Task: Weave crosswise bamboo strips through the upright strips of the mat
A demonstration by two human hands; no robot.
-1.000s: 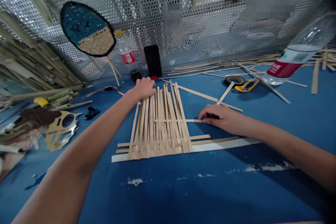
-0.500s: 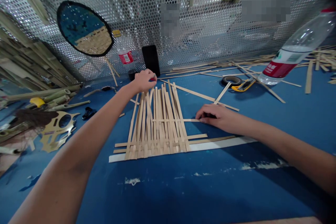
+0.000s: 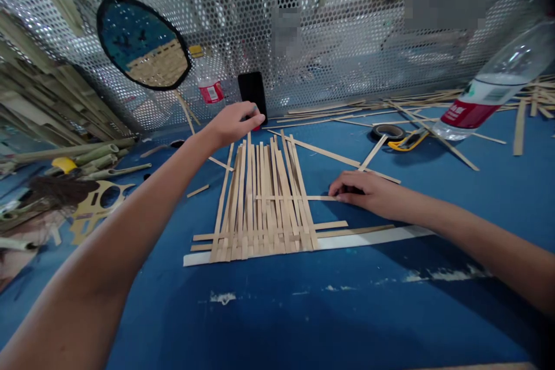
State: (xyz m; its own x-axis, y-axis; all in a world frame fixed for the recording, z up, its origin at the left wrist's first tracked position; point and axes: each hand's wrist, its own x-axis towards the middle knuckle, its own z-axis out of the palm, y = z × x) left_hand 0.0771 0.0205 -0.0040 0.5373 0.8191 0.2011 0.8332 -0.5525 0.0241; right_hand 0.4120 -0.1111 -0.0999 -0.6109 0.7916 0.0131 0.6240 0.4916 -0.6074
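Both forearms are seen bare to the picture's edge, with no sleeve, and the left hand and right hand are ungloved.

Perforated metal wall, blue tabletop

Blue table; woven fan leaning on perforated panel; black phone upright; clear bottle tilted right; tape roll; bamboo poles far left

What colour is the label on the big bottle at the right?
Red and white, on the bottle in the head view.
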